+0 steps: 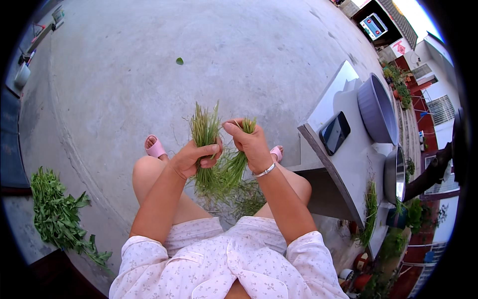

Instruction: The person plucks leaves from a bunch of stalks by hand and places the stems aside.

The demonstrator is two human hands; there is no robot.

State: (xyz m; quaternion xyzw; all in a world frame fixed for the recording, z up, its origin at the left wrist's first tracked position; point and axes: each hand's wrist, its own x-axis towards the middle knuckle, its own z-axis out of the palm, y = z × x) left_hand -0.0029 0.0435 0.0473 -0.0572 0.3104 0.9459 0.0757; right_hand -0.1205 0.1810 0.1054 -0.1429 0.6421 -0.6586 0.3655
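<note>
My left hand (199,159) is closed around an upright bunch of thin green stalks (204,125), whose cut-looking ends point away from me. Beside it, my right hand (248,144) grips a second bunch of green stalks (237,170), its leafy tips hanging down towards my lap. The right thumb and forefinger meet near the left bunch; whether they pinch a stalk is too small to tell. Below both hands, between my legs, a loose heap of fine green stems (250,200) lies on the ground, partly hidden by the bunches.
On my right stands a grey-topped table (358,164) with a phone (335,133), a purple basin (377,110), a metal bowl (395,173) and a few stalks (370,211). A pile of leafy greens (56,213) lies to my left. One leaf (179,61) is on the concrete ahead.
</note>
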